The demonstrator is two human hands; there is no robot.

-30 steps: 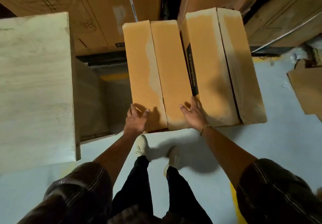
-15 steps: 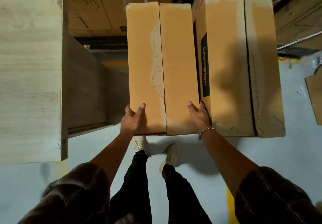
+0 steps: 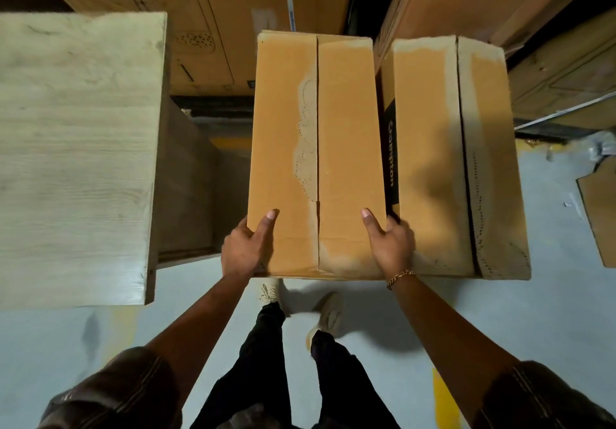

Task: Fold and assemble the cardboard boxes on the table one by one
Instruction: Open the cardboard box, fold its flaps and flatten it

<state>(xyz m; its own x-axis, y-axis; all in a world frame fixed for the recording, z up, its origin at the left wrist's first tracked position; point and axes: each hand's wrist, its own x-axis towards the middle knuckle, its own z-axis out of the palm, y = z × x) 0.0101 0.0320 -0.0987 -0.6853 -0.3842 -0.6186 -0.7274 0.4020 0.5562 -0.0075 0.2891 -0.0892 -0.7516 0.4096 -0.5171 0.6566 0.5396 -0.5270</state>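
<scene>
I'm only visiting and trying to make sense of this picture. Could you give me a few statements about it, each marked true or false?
1. The left hand and the right hand both grip the near end of the tan rectangular cardboard box. True.
2. The black printed label is on the held box. False: it is on the side of the second tan cardboard box to its right.
3. The gold chain bracelet sits on the left wrist. False: it is on the right wrist.
4. A pale wooden table stands left of the held box. True.
5. The held box's top flaps stand open. False: they lie shut, meeting at a centre seam.
</scene>
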